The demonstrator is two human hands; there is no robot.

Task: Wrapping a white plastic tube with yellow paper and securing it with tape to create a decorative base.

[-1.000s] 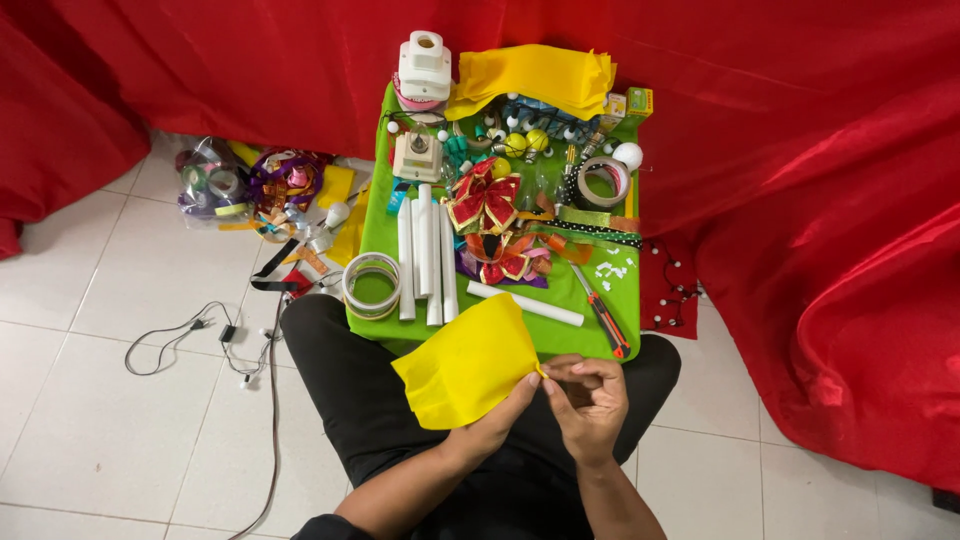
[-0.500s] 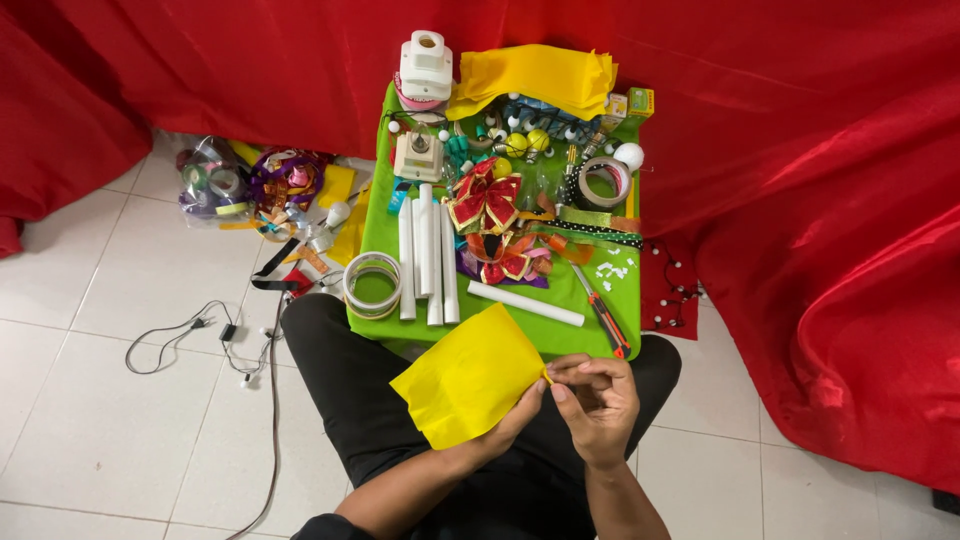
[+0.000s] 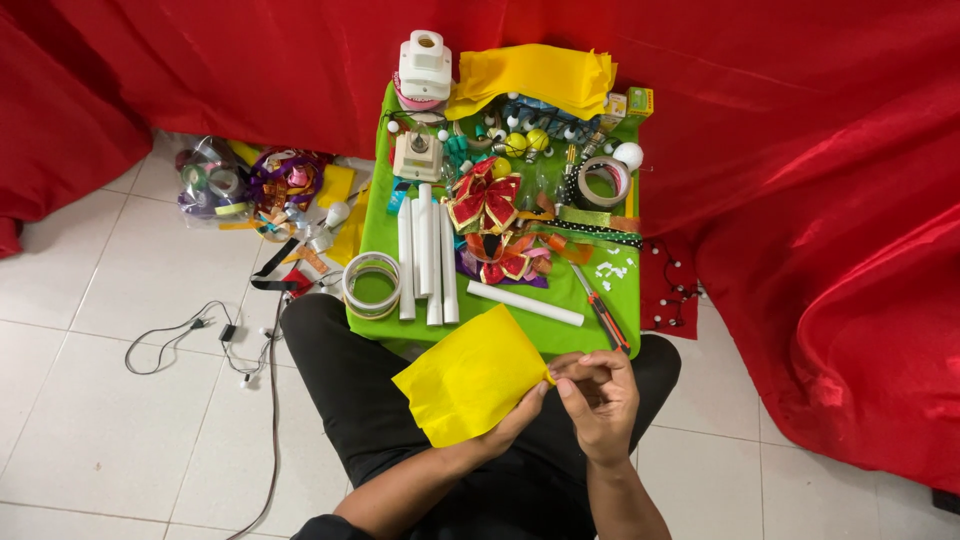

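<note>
Over your lap, at six o'clock in the head view, you hold the yellow sheet (image 3: 470,376) in front of the green tray (image 3: 620,300). Your left hand (image 3: 515,420) supports the sheet from beneath, its fingers mostly hidden, so how firmly it grips cannot be told. Your right hand (image 3: 598,392) sits close against it, fingertips pinched shut on the sheet's corner at three o'clock. The hands are together, nearly touching.

To work that corner cleanly, keep the pinch small and right at the edge; thin paper like this looks likely to tear if you pull hard. Let the left hand keep the sheet flat and taut.

At twelve o'clock on the tray lie white tubes (image 3: 425,250), a tape ring (image 3: 371,284), red bows (image 3: 485,200) and an orange cutter (image 3: 602,312), all apart from your hands.
</note>
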